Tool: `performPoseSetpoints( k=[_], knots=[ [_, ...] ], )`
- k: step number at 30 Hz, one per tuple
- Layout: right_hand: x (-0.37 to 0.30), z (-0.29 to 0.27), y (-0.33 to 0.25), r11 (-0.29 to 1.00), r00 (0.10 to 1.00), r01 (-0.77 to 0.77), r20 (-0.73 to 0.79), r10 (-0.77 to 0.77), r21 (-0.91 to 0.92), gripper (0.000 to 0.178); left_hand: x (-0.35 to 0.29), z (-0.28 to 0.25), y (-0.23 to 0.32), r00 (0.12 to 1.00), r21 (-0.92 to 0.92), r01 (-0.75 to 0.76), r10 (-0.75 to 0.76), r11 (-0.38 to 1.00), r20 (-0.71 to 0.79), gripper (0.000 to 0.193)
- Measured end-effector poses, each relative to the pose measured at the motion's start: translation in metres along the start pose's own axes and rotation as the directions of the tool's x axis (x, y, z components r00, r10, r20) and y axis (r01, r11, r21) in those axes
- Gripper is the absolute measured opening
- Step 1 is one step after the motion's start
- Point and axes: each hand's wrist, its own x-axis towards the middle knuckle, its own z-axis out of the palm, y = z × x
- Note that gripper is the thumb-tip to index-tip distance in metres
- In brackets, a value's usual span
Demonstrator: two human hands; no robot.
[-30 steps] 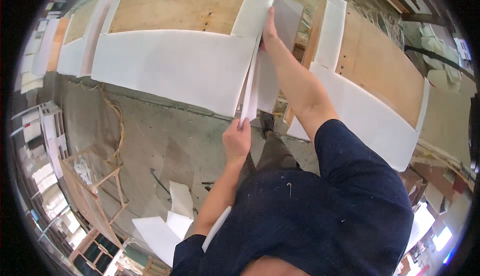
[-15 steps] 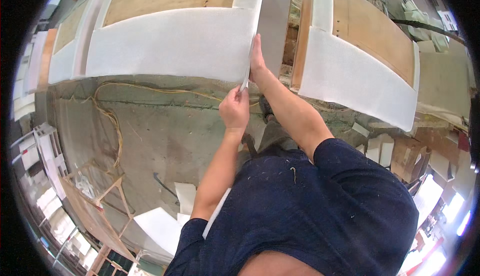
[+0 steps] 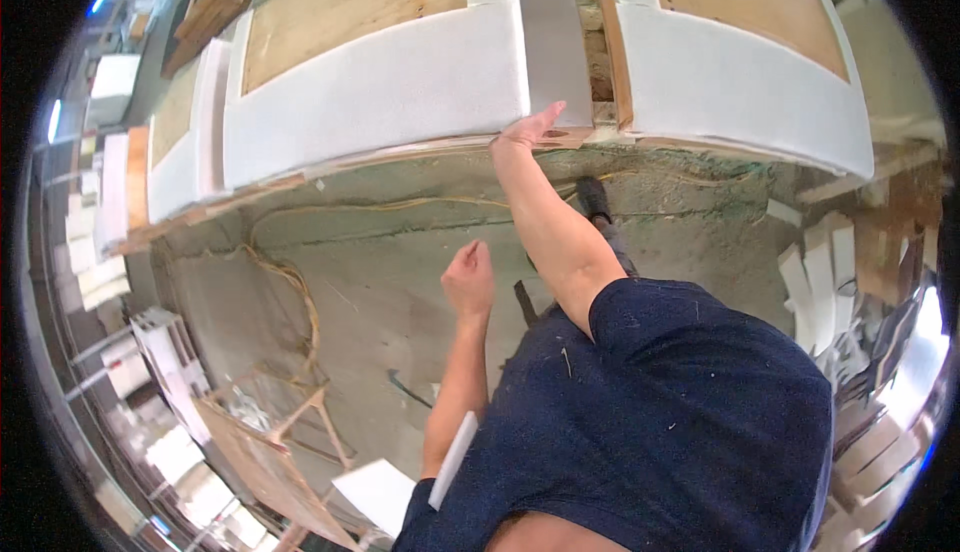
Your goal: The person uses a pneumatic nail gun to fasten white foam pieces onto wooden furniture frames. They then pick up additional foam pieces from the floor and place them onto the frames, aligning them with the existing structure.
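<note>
A wooden panel [image 3: 350, 24] bordered with white foam padding [image 3: 390, 94] lies across the far side. My right hand [image 3: 526, 130] rests at the padding's near right corner, fingers stretched toward a grey board [image 3: 552, 42] beside it. My left hand [image 3: 468, 279] hangs above the floor, away from the padding, fingers curled closed; nothing shows sticking out of it. Between my left upper arm and my side is a white foam strip [image 3: 455, 460]. To the right of the grey board lies a second foam-edged panel [image 3: 740, 82].
A yellow cable [image 3: 300, 292] snakes over the concrete floor [image 3: 380, 272]. At lower left stand a wooden frame [image 3: 315, 417] and a leaning board [image 3: 265, 467]. White foam offcuts [image 3: 815, 277] lie at right; more panels [image 3: 175, 142] stand at far left.
My left hand has let go of the padding edge and moved down, toward me. My right hand has slid to the near corner, and the padding edge now lies flat along the panel.
</note>
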Motion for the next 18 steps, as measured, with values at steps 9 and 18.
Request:
performPoseSetpoints(
  k=[9, 18],
  knots=[
    [-0.117, -0.114, -0.088, 0.709, 0.532, 0.212, 0.688, 0.494, -0.672, 0.057, -0.026, 0.052, -0.028, 0.937, -0.276, 0.261, -0.174, 0.925, 0.304, 0.03],
    [-0.237, -0.19, -0.265, 0.623, -0.659, 0.175, 0.379, 0.65, -0.763, 0.034, -0.073, 0.175, 0.089, 0.818, -0.338, 0.334, -0.092, 0.88, 0.567, 0.027]
  ],
)
